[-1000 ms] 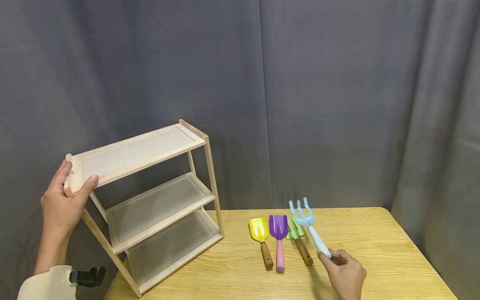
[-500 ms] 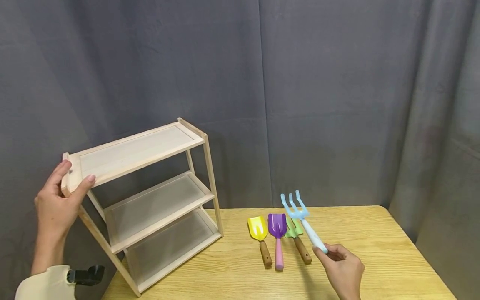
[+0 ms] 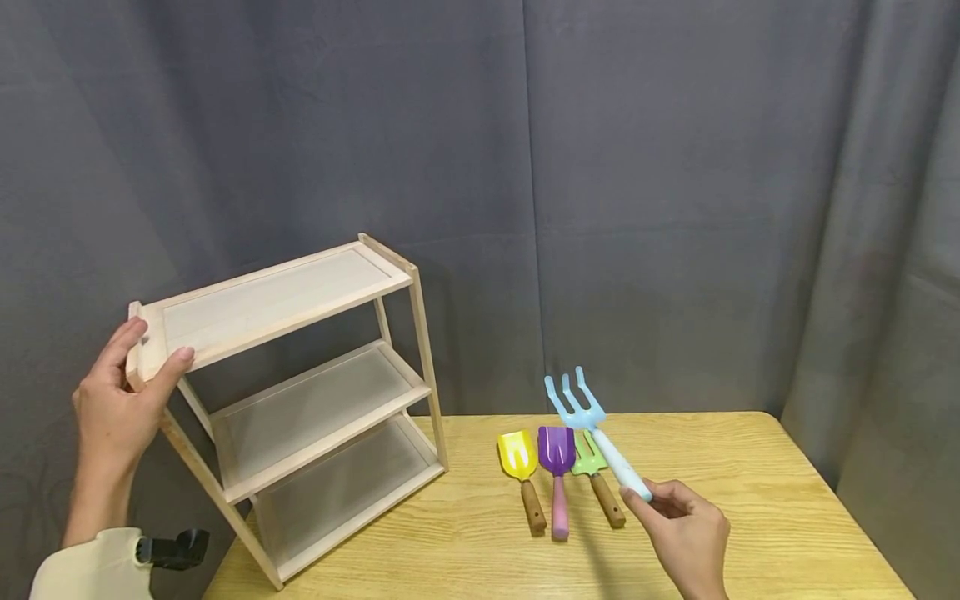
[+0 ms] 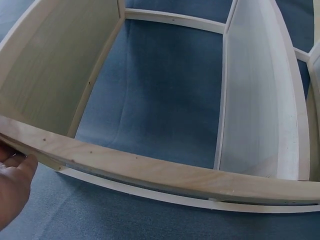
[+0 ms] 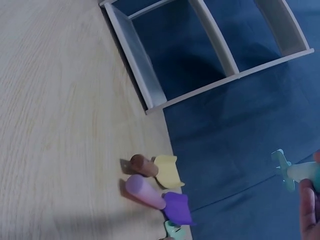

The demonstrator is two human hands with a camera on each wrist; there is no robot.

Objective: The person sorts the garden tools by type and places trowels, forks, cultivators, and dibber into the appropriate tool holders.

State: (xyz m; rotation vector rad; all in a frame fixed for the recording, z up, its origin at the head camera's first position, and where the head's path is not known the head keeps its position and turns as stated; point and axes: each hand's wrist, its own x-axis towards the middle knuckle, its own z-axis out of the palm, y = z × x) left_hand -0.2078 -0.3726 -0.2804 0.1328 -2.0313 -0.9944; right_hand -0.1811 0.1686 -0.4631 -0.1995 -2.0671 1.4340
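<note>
Evidently, the left hand (image 3: 116,408) had its grip closed on the upper left corner of the three-tier pale wooden rack (image 3: 277,287), thumb over the front edge of the top shelf. The rack stood on the wood-grained yellow desk (image 3: 757,500), its near left foot close to the desk's left edge; a hard shove from that high corner could have tipped it or walked the foot off.

To its right lay the yellow-bladed scoop with a brown handle (image 3: 517,455), then the purple-bladed scoop with a pink handle (image 3: 557,450), then the green fork with a brown handle (image 3: 604,496). The last two lay so near each other that a bump to one would probably have shifted both.

The light blue three-pronged fork (image 3: 617,457) was raised above the desk, partly in front of the green one. The right hand (image 3: 678,529) had a pinching grip on only its handle's end, so a knock to the prongs might have swivelled it or made it slip; carried low, it could have snagged the green fork.
</note>
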